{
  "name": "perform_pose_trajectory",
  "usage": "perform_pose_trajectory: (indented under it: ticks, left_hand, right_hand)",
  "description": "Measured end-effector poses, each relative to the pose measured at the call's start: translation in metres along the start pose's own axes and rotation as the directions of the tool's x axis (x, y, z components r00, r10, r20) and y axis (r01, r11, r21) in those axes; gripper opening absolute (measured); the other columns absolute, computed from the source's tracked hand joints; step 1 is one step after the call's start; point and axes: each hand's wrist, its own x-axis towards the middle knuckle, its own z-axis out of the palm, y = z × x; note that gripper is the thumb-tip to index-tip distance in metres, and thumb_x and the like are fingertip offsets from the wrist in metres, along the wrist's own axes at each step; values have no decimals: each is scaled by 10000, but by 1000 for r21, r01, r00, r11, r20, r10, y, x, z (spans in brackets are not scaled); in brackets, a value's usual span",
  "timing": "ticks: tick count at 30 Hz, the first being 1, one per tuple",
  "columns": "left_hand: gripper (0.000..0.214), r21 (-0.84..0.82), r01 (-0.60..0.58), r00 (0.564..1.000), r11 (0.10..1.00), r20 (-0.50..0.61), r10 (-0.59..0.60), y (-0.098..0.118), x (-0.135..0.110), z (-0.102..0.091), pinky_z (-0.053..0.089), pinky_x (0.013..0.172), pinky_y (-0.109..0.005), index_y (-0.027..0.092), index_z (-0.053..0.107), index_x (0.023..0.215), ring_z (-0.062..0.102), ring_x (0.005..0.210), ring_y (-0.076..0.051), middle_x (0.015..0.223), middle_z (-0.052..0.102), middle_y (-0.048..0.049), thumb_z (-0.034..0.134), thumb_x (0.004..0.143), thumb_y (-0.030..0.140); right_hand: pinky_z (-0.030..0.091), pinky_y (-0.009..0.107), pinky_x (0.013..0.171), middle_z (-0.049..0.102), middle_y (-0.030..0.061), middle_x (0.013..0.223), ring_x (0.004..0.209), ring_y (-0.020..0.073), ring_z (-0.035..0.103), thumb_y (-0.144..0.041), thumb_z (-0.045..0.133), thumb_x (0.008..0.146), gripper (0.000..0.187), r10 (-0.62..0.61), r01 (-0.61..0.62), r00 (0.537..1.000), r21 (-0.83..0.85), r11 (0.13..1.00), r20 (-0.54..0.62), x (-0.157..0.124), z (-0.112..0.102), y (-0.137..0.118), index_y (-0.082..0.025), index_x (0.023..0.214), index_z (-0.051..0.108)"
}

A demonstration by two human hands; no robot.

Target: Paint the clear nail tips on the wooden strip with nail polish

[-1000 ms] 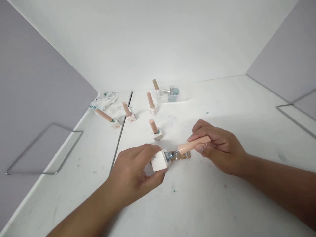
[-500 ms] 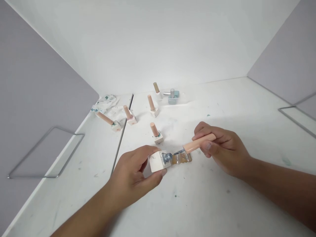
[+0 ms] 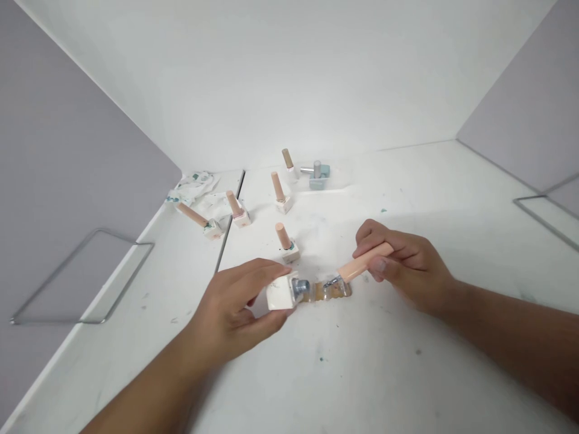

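My left hand (image 3: pixel 246 301) is closed round a white nail polish bottle (image 3: pixel 279 292), tipped so that its smeared grey-blue neck faces right. Between finger and thumb, my right hand (image 3: pixel 402 265) pinches the peach cap of a nail polish brush (image 3: pixel 365 262). Its wet grey-blue bristles point down and left, over a small amber and clear strip of nail tips (image 3: pixel 337 290) on the table. Whether the bristles touch the strip I cannot tell. The left end of the strip is partly hidden behind the bottle neck.
Capped polish bottles stand beyond my hands: one close by (image 3: pixel 287 244), others farther back (image 3: pixel 280 196) and to the left (image 3: pixel 239 211). A clear tray (image 3: pixel 337 181) holds blue bottles at the back wall. Stained crumpled tissue (image 3: pixel 194 187) lies back left. Wire stands (image 3: pixel 106 277) flank both sides.
The bottle in my left hand has moved slightly left, away from the brush. The brush tip has shifted from near the bottle's mouth to over the strip.
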Motion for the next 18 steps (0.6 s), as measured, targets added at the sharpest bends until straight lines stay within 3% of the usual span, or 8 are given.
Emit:
perform_pose_trajectory:
  ticks: [9, 18]
  left_hand:
    - [405, 92, 19, 999, 996, 26, -21, -10, -2, -5, 425, 471, -195, 244, 587, 1248, 563, 645, -83, 1064, 704, -52, 643, 856, 159]
    - [414, 150, 27, 999, 988, 39, -33, -8, -3, -8, 429, 417, -221, 280, 591, 1245, 512, 509, -67, 1087, 702, -45, 678, 843, 237]
  right_hand:
    - [431, 260, 581, 568, 5, 639, 729, 152, 501, -213, 576, 908, 136, -125, 147, 986, -218, 965, 114, 10, -3, -1, -208, 782, 626]
    - [419, 265, 549, 605, 2, 582, 699, 158, 483, -194, 577, 894, 170, -165, 208, 974, -332, 920, 153, 14, 5, -3, -218, 729, 612]
